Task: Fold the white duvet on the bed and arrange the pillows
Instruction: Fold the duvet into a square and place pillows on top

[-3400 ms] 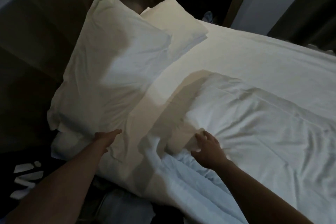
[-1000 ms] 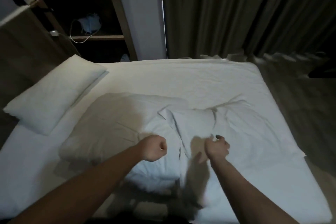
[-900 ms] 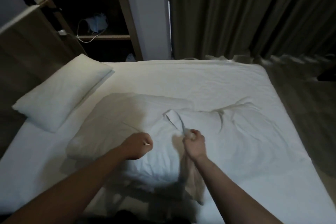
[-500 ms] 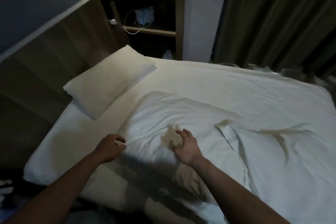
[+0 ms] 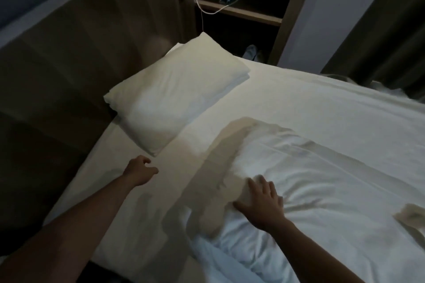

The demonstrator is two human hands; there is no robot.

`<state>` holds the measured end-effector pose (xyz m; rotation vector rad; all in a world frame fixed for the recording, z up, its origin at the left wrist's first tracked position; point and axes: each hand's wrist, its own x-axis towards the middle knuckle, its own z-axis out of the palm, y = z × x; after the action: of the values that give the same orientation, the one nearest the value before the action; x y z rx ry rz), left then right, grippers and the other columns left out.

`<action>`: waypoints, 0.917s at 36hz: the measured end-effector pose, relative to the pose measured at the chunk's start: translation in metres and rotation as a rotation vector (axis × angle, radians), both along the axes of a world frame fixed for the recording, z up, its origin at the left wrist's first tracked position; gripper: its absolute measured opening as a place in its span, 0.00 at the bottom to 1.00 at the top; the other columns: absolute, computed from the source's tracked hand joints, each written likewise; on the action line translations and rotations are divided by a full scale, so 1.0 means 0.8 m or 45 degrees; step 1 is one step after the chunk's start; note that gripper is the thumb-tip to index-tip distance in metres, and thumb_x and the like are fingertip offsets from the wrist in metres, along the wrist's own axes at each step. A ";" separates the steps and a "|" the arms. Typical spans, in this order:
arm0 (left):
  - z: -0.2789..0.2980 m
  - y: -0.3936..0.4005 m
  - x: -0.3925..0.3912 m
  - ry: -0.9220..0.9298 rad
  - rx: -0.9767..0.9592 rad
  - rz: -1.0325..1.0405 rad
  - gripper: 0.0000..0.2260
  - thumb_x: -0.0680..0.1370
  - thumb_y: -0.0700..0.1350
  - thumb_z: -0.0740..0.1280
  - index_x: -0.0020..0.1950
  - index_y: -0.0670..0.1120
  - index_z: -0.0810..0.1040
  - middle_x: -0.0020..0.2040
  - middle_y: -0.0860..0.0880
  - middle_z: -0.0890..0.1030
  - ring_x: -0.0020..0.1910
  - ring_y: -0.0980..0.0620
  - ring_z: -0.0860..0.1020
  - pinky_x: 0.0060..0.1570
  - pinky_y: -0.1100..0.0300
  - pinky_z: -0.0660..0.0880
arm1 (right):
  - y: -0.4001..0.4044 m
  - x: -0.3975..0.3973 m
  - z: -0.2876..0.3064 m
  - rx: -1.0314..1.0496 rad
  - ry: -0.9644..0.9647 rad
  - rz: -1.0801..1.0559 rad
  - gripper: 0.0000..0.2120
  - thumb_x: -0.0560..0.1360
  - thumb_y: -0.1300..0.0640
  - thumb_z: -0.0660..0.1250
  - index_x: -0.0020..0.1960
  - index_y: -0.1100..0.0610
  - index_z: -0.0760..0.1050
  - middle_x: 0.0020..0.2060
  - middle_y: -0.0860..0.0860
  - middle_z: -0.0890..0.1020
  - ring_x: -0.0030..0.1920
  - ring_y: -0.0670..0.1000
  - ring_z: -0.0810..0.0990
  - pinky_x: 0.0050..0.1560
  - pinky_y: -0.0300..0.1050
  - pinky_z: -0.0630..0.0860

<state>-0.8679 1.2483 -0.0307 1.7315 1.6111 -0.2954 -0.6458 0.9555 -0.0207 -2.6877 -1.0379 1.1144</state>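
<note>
Head view of a bed (image 5: 299,99) in dim light, with the pillow (image 5: 174,101) taken as the landmark. The pillow lies flat at the head end of the bed, its far long edge against the wooden headboard (image 5: 80,53). The duvet (image 5: 322,186) lies rumpled on the sheet to the right of the pillow and nearer the camera, apart from it with a strip of bare sheet between; its near edge is bunched into folds at the bed's near side. The left hand (image 5: 139,171) is above the bare sheet just in front of the pillow's near corner, not touching the pillow; its fingers are loosely curled and hold nothing, and whether it touches the sheet cannot be told. The right hand (image 5: 262,202) lies palm down on the duvet's left edge, well to the right of the pillow's near corner; its fingers are spread and nearly straight, pressing on the cloth without gripping it, though motion blur softens their tips. Both forearms reach in from the lower edge of the view. Beyond the pillow's far corner stands a dark shelf (image 5: 241,10) holding a pale blue bundle, with a white cable (image 5: 202,0) hanging from a plug on the headboard's end. A dark curtain (image 5: 391,41) hangs beyond the bed, far right of the pillow.
</note>
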 end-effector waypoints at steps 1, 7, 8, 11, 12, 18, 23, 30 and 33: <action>-0.019 0.017 0.004 0.000 -0.008 0.034 0.26 0.72 0.48 0.75 0.66 0.40 0.73 0.67 0.39 0.74 0.63 0.40 0.74 0.58 0.52 0.72 | 0.000 -0.003 -0.015 -0.049 -0.011 0.019 0.51 0.65 0.20 0.53 0.80 0.44 0.42 0.80 0.49 0.39 0.79 0.57 0.37 0.75 0.65 0.46; -0.118 0.084 0.026 -0.144 -0.094 0.300 0.43 0.65 0.56 0.80 0.70 0.35 0.66 0.69 0.37 0.72 0.66 0.39 0.73 0.64 0.49 0.72 | -0.014 -0.017 -0.102 -0.100 -0.125 0.030 0.57 0.52 0.16 0.28 0.77 0.38 0.31 0.74 0.44 0.26 0.77 0.54 0.29 0.75 0.64 0.39; -0.146 0.099 0.021 -0.157 -0.121 0.341 0.50 0.60 0.61 0.81 0.70 0.35 0.66 0.68 0.37 0.73 0.66 0.39 0.74 0.63 0.47 0.73 | -0.014 -0.017 -0.111 -0.115 -0.142 0.035 0.57 0.51 0.16 0.26 0.77 0.38 0.31 0.74 0.45 0.27 0.76 0.53 0.28 0.75 0.64 0.39; -0.214 0.134 0.017 -0.291 -0.187 0.553 0.61 0.48 0.71 0.79 0.72 0.40 0.68 0.66 0.42 0.77 0.61 0.43 0.78 0.51 0.46 0.80 | -0.015 -0.019 -0.133 -0.136 -0.201 0.029 0.54 0.54 0.18 0.27 0.76 0.39 0.30 0.73 0.45 0.26 0.73 0.51 0.26 0.74 0.64 0.39; -0.205 0.133 0.027 -0.377 -0.226 0.631 0.55 0.53 0.69 0.80 0.72 0.42 0.69 0.66 0.44 0.77 0.60 0.45 0.78 0.46 0.50 0.80 | -0.015 -0.021 -0.138 -0.141 -0.218 0.039 0.52 0.56 0.18 0.29 0.76 0.39 0.30 0.72 0.45 0.25 0.73 0.51 0.26 0.74 0.63 0.38; -0.188 0.161 0.074 -0.688 -0.531 0.690 0.26 0.70 0.69 0.69 0.60 0.53 0.76 0.46 0.52 0.78 0.42 0.52 0.78 0.35 0.61 0.76 | -0.026 -0.025 -0.173 -0.020 -0.269 -0.021 0.48 0.64 0.18 0.41 0.79 0.39 0.42 0.79 0.45 0.38 0.78 0.52 0.34 0.74 0.65 0.42; -0.184 0.183 0.085 -0.512 -0.324 0.678 0.18 0.83 0.58 0.58 0.40 0.47 0.69 0.23 0.50 0.70 0.19 0.55 0.67 0.18 0.72 0.61 | -0.026 -0.025 -0.174 -0.003 -0.256 -0.040 0.49 0.63 0.17 0.40 0.79 0.38 0.43 0.79 0.45 0.39 0.76 0.50 0.31 0.74 0.64 0.40; -0.046 0.124 0.108 -0.576 0.069 0.266 0.17 0.80 0.48 0.67 0.33 0.41 0.74 0.30 0.46 0.73 0.34 0.46 0.73 0.41 0.55 0.68 | -0.002 -0.005 -0.101 -0.184 0.074 0.019 0.52 0.59 0.18 0.42 0.79 0.39 0.46 0.80 0.46 0.42 0.79 0.56 0.38 0.75 0.63 0.42; 0.020 0.087 0.113 -0.728 0.087 0.137 0.19 0.78 0.48 0.69 0.29 0.41 0.78 0.23 0.54 0.76 0.29 0.53 0.76 0.38 0.58 0.70 | 0.021 0.002 -0.061 0.243 0.193 -0.160 0.27 0.78 0.38 0.56 0.74 0.46 0.64 0.73 0.53 0.70 0.72 0.61 0.68 0.67 0.61 0.67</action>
<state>-0.7776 1.3176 -0.0147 1.5803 1.2896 0.2900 -0.6438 0.9723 -0.0694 -2.4406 -0.8890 1.1145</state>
